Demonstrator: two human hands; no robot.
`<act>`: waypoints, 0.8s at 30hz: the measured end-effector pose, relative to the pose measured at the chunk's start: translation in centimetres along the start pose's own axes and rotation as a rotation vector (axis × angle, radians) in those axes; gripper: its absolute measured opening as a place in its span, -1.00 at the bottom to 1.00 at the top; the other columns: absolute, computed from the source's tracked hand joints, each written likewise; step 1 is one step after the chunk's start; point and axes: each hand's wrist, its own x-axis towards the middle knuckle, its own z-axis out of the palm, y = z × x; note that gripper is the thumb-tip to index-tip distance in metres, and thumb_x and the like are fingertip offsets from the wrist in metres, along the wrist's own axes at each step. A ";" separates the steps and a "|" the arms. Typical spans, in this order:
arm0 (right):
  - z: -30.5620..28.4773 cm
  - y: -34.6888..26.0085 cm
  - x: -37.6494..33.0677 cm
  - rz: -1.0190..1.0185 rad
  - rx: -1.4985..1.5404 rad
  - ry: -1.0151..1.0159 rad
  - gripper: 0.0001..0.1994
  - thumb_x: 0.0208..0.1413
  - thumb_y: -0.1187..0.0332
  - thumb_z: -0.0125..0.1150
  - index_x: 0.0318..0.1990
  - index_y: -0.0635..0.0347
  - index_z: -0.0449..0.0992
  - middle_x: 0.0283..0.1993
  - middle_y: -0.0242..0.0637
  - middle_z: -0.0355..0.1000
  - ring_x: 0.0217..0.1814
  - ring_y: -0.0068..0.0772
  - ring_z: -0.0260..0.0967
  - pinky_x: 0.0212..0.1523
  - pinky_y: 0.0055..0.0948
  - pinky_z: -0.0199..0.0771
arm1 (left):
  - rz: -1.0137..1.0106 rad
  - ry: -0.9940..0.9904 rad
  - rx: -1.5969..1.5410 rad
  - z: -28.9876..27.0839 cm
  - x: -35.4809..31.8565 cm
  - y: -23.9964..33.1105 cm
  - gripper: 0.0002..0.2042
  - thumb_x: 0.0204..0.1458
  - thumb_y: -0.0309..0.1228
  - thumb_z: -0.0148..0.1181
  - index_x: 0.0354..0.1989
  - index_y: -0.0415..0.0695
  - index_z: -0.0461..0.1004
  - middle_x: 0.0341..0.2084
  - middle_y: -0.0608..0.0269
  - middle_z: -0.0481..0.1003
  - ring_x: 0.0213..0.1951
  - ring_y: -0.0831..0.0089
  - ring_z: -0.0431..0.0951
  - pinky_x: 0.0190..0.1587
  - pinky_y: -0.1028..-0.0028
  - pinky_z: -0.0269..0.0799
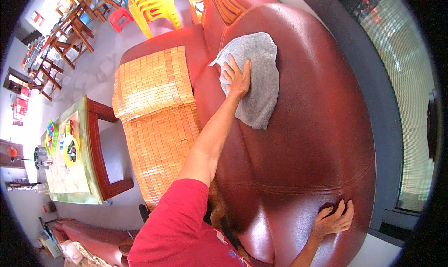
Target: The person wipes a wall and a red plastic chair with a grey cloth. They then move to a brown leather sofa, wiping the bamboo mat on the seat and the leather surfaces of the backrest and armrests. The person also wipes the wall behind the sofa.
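Note:
My left hand (238,79) lies palm down on a grey cloth (259,92), fingers spread and stretched. The cloth is spread flat against the backrest of a dark red leather sofa (308,117), and one corner sticks out on its left side. Lower right, my right hand (332,220) rests on the sofa's leather near its outer edge. Its fingers are slightly bent and apart, with nothing in them.
A bamboo tile mat (158,141) covers the sofa seat. To the left stands a table (93,173) with a yellow bowl (71,151) and a green basket (52,136). Yellow plastic chairs (151,8) are stacked beyond. A dark-framed window (392,80) runs along the right.

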 end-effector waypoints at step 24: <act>-0.5 -0.8 0.6 0.064 0.055 0.029 -0.68 0.06 0.30 -0.02 0.01 -0.03 0.35 0.14 -0.27 0.27 0.13 -0.19 0.24 0.00 -0.18 0.15 | -0.512 -0.055 -0.448 9.1 -39.6 -18.9 -0.20 0.11 0.13 -0.15 0.38 0.01 -0.33 0.35 -0.11 -0.36 0.36 -0.09 -0.35 0.30 -0.03 -0.33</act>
